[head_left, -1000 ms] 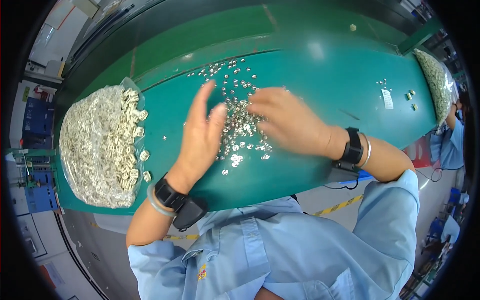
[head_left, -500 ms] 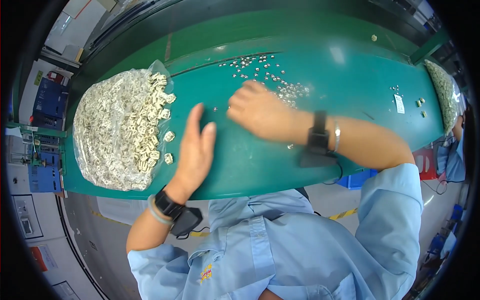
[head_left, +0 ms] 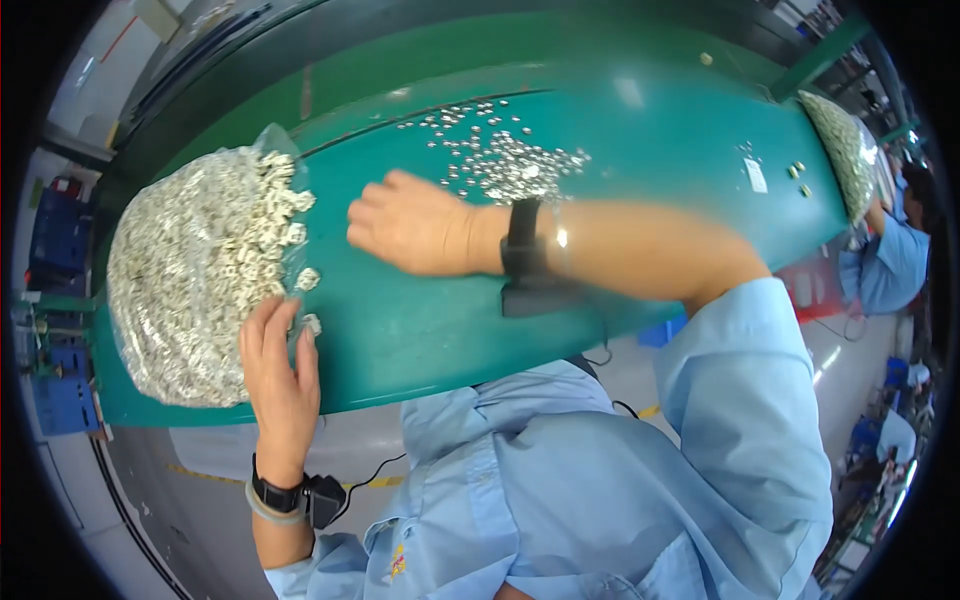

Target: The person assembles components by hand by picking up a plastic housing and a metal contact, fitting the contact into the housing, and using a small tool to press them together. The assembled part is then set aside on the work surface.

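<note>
My left hand (head_left: 278,372) is at the near edge of a clear plastic bag (head_left: 180,270) packed with small cream-coloured block-like parts. Its thumb and fingers are apart, the fingertips close to the loose parts (head_left: 272,235) spilling from the bag's mouth. Whether it touches one I cannot tell. My right hand (head_left: 412,222) is over the green table, palm down with curled fingers. Anything inside it is hidden. Beyond its wrist lies a spread of small shiny metal pieces (head_left: 515,170), dense in the middle and scattered toward the far left.
The green tabletop (head_left: 420,330) curves across the view. At its right end are another filled bag (head_left: 845,155), a small white label (head_left: 755,176) and a few loose parts (head_left: 797,172). Another person's blue sleeve (head_left: 888,262) shows beyond. Black cables hang from my wrist devices.
My left hand has moved left and nearer, from the table to the cream parts. My right hand has shifted left, away from the metal pieces. The view has shifted slightly.
</note>
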The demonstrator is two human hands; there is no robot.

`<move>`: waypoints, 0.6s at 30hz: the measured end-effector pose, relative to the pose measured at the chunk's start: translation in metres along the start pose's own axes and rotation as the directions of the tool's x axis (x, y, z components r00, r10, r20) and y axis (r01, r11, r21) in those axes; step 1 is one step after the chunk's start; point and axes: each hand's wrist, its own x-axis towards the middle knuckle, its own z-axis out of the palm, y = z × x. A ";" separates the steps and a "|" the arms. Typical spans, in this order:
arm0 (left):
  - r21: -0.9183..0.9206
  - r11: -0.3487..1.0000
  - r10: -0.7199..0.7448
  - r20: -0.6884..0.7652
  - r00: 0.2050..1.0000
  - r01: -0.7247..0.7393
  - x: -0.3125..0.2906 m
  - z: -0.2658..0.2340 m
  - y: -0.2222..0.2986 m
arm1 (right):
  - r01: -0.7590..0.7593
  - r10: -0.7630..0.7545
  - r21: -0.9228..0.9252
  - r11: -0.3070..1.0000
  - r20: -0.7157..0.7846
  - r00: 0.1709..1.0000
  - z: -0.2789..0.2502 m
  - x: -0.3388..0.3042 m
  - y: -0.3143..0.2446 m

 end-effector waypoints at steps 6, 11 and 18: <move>0.082 0.992 0.085 0.145 0.986 -0.098 -0.017 0.010 -0.014 | -0.201 0.201 -0.006 0.980 -0.003 0.980 -0.048 -0.080 0.020; 0.114 0.981 0.132 0.181 0.975 -0.154 -0.005 0.018 -0.022 | -0.123 0.120 0.066 0.990 0.044 0.992 -0.055 -0.116 -0.008; -0.152 0.988 0.029 0.121 0.992 -0.011 0.020 0.009 0.019 | -0.327 0.327 0.025 0.945 -0.024 0.945 -0.058 -0.145 0.059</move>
